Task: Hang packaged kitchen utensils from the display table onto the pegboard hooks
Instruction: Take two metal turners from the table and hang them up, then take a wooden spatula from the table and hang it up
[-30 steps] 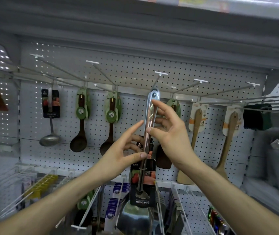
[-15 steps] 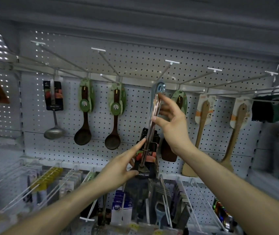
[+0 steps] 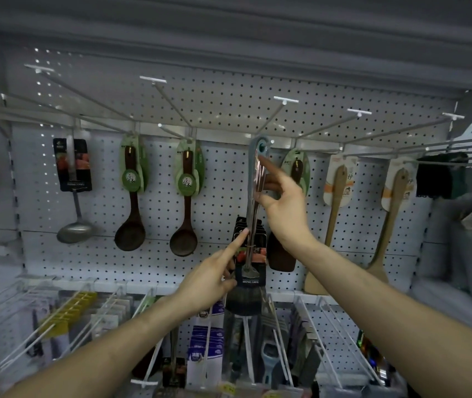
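Up at the pegboard [image 3: 229, 104], top row, about the middle. Holding the packaged spatula [image 3: 250, 219] upright, blade down, black card wrapped round the lower handle. Right hand [image 3: 283, 205] high on the handle, pinching it between thumb and fingers, index finger stretched up toward the teal hang loop. Left hand [image 3: 211, 280] down low, gripping the card's left edge with thumb and curled fingers, index finger straight up along the handle. Loop right beside the white tip of a hook [image 3: 272, 141]; threaded on or only touching, cannot tell. Just behind, on the next hook to the right, a dark spatula [image 3: 282, 254] on a green card. Further left along the row, a steel ladle [image 3: 75, 234] and two dark wooden ladles [image 3: 129, 237]. Toward the right edge, two pale wooden turners [image 3: 332, 219]. Below, a lower row of hooks [image 3: 309, 326], crowded with carded goods, too blurred to name.
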`<state>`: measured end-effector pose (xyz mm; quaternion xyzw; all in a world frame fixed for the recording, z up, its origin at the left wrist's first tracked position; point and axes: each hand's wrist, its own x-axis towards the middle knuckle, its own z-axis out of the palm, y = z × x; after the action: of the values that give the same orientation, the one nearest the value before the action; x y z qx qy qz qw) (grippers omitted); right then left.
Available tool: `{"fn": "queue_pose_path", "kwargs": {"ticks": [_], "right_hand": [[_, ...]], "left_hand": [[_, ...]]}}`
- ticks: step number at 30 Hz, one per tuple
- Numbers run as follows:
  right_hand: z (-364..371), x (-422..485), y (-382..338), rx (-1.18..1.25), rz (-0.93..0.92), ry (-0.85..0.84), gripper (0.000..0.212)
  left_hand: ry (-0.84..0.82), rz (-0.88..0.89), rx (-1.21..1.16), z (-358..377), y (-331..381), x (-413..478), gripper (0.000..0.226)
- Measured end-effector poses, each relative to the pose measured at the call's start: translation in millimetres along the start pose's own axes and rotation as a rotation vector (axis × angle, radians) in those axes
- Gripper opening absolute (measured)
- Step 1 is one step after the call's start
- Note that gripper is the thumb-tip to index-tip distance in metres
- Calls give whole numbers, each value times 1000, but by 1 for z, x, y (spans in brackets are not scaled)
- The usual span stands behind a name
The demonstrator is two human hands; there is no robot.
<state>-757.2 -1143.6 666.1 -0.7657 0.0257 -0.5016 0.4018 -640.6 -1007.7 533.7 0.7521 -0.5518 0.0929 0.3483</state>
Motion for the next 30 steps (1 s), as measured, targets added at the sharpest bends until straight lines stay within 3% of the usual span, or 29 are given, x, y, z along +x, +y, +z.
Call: {"fn": "queue_pose_path", "kwargs": {"ticks": [6,12,15,19,25,30], "right_hand": [[-2,-3,4,-80,-29,-31,79],[-18,-24,12,-160,-91,13,59],[-17,-41,12,-159,-87,-36,48],[13,-73,13,-198,-85,-230,33],[93,-139,-7,-111,-135,-596,33],[163,-197,-55,-109,-263,-864,37]], "left_hand": [[6,8,24,-5,-7,-1,116],[49,-55,81,-29,-17,-39,103],[66,-170,177,-57,-27,-77,91],[111,-394,283,-98,-29,-144,79],[107,-714,525,-143,-2,-253,52],[136,-941,615,-162,30,-345,56]]}}
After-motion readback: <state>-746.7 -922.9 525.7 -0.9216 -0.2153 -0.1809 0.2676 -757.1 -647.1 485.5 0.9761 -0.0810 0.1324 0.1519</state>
